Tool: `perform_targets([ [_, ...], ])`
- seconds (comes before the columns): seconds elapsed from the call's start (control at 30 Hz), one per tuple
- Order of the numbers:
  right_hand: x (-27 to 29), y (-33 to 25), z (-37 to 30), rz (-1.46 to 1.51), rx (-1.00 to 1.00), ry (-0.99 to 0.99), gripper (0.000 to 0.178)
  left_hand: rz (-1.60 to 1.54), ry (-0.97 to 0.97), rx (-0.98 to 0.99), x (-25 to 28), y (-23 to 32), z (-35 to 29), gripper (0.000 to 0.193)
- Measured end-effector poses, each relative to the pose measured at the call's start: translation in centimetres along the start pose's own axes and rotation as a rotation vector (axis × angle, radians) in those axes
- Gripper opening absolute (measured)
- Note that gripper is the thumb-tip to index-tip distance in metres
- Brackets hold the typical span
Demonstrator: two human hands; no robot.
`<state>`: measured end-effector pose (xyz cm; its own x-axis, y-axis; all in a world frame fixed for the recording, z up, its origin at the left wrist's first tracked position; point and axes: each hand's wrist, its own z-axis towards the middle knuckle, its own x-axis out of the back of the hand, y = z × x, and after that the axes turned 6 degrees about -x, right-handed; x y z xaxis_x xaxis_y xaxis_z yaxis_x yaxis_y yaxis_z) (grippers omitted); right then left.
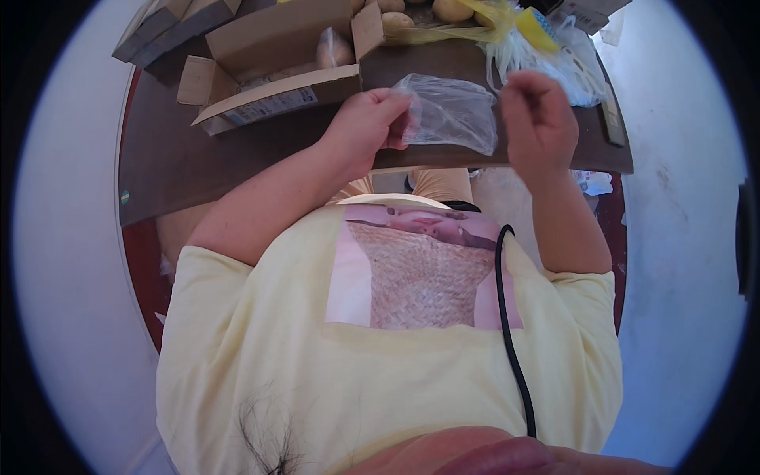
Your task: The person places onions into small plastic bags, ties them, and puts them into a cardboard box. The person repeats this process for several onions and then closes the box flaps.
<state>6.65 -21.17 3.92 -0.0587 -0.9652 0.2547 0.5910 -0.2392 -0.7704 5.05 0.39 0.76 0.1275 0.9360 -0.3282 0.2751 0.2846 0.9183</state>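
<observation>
In the head view, the two hands are well apart from each other; the left hand (366,127) pinches the left end of a clear plastic bag (453,115) between thumb and fingers; the bag spreads flat toward the right, above the front part of the dark brown counter (170,158); the right hand (546,127) is raised just beside the bag's right end, its fingers curled inward, though whether its fingertips meet or touch the bag I cannot tell; beyond the left hand an open cardboard box (277,33) stands on the counter, with a round tan item in clear wrapping (333,52) inside; farther back, potatoes (453,9) lie by a yellow plastic bag (495,22); behind the right hand is a white plastic bag (584,83), with a bright yellow item (537,30) next to it; a black cable (507,317) runs down the person's pale yellow shirt (229,348).
</observation>
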Motion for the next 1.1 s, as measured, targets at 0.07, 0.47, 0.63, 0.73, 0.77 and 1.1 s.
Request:
perform_targets([
  [0.07, -0.7, -3.3, -1.4, 0.166, -0.128, -0.267, 0.015, 0.033, 0.018, -0.032, -0.4, -0.2, 0.1, 0.017],
  [0.47, -3.4, -1.6, 0.3, 0.107, -0.713, -0.516, 0.022, 0.19, 0.063, -0.142, -1.3, 1.6, -1.7, 0.018],
  [0.63, -3.1, -1.6, 0.6, 0.264, -0.744, -0.425, 0.02, 0.156, 0.069, -0.154, -1.0, 1.5, -1.9, 0.016],
  [0.73, -3.0, -1.5, 0.6, 0.409, -0.746, -0.32, 0.016, 0.131, 0.081, -0.177, -0.6, 1.2, -1.7, 0.016],
  [0.77, -3.0, -1.5, 0.6, 0.458, -0.731, -0.279, 0.015, 0.131, 0.092, -0.179, -0.5, 1.0, -1.6, 0.017],
  [1.1, -0.4, -2.8, 1.0, -0.509, 0.319, -0.536, 0.02, 0.109, 0.125, -0.122, 0.0, 1.2, -1.3, 0.016],
])
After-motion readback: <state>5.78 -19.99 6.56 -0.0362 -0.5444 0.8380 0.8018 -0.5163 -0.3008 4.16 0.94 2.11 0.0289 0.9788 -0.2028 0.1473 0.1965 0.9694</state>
